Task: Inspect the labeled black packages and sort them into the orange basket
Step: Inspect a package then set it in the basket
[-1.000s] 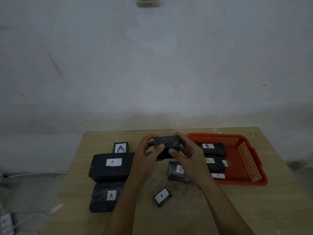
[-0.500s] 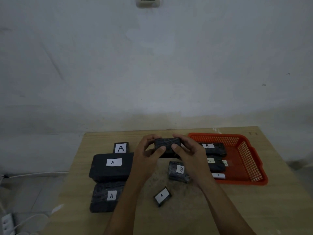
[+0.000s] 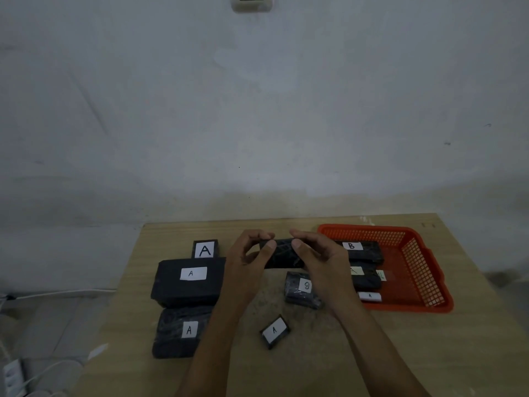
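- Pale, bare wall fills the upper part of the head view, with a switch plate cut off at the top edge; below it a wooden worktop carries everything.
- A small black package is held up above the worktop, pinched at its left end by the left hand and at its right end by the right hand, fingers and thumbs curled round it.
- Its long axis runs left to right, across the view, roughly level.
- No label is visible on the face turned toward the camera, so its letter cannot be told.
- The orange basket lies to the right of the held package, just beyond the right hand, which is judged the nearer hand for a drop.
- Inside the basket a package labelled B is seen, and nearer ones whose labels are partly covered by the right wrist and hard to read.
- On the worktop, below the hands, lie a package marked 8 or B (the mark is unclear) and a small A package.
- To the left lie a large A package, another A package in front of it, and a small A package behind.
- Cables and a power strip are seen on the floor at lower left, dim and partly cut off.
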